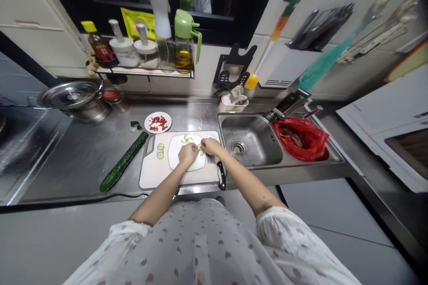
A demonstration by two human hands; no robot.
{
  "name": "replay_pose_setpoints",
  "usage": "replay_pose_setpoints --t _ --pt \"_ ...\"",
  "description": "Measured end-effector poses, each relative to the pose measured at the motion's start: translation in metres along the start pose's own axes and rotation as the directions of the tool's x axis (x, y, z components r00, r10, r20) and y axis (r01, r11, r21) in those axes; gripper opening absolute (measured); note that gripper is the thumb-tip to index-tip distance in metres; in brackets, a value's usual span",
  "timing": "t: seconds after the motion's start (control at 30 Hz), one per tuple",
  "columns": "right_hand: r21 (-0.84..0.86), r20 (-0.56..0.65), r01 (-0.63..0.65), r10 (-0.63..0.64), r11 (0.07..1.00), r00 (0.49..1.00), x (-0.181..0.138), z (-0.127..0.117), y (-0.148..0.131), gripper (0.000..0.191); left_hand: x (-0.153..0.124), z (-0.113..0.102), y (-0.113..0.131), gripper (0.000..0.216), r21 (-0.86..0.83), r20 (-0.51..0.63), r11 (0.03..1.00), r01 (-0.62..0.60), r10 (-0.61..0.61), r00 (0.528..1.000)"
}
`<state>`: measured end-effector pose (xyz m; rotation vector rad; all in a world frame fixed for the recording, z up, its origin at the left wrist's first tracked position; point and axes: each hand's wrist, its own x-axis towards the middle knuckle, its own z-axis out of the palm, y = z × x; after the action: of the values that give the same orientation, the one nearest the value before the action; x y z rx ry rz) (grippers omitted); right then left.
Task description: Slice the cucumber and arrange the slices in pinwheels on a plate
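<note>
A white cutting board (154, 176) lies on the steel counter, and a white plate (175, 151) sits on it. Both hands hover over the plate. My left hand (187, 153) is curled, fingertips pinched near cucumber slices (187, 139) on the plate's far side. My right hand (210, 146) is also closed in a pinch by slices at the plate's right rim. What each pinch holds is too small to tell. More cucumber slices (160, 151) are stacked on the board, left of the plate. A black-handled knife (221, 175) rests on the board under my right wrist.
A whole cucumber (124, 161) lies diagonally left of the board. A small plate of chopped red chili (158, 122) sits behind. The sink (251, 140) is on the right beside a red bag (301, 137). A pot with lid (75, 98) stands far left, bottles on a shelf (143, 70).
</note>
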<state>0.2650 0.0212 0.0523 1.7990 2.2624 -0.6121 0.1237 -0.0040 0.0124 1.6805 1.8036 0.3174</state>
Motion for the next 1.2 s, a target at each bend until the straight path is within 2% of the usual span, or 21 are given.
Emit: replay_pose_setpoints --t 0.23,0.43,0.57,0.67,0.77,0.9,1.2 --pt "-0.014 -0.004 -0.025 0.025 1.0 1.0 -0.002 0.005 0.0 0.026 0.002 0.006 -0.003 0.015 0.071 -0.044 0.996 -0.051 0.054 0.998" --pt "0.009 -0.041 -0.049 0.049 0.999 0.998 -0.005 0.006 0.005 0.026 0.003 0.005 -0.007 0.016 0.05 -0.045 0.996 -0.077 0.079 0.996" --pt "0.04 -0.128 -0.086 0.09 0.996 0.988 -0.015 0.001 0.014 0.03 0.005 0.0 -0.01 0.015 0.018 -0.076 0.988 -0.156 0.157 0.985" --pt "0.031 -0.201 -0.048 0.053 0.998 0.978 -0.028 0.003 0.014 0.029 0.007 -0.002 -0.012 0.018 0.026 -0.085 0.973 -0.23 0.231 0.969" --pt "-0.03 -0.177 -0.008 0.002 1.0 0.984 -0.039 0.011 0.006 0.03 0.008 -0.002 -0.012 0.021 0.056 -0.061 0.961 -0.273 0.276 0.959" --pt "-0.086 -0.116 -0.04 0.03 0.996 0.993 -0.044 0.023 -0.006 0.034 0.009 0.0 -0.013 0.025 0.087 -0.021 0.948 -0.305 0.308 0.951" --pt "-0.071 -0.081 -0.065 0.06 0.995 0.995 -0.042 0.03 -0.009 0.038 0.01 0.003 -0.017 0.027 0.101 -0.021 0.946 -0.307 0.31 0.95"
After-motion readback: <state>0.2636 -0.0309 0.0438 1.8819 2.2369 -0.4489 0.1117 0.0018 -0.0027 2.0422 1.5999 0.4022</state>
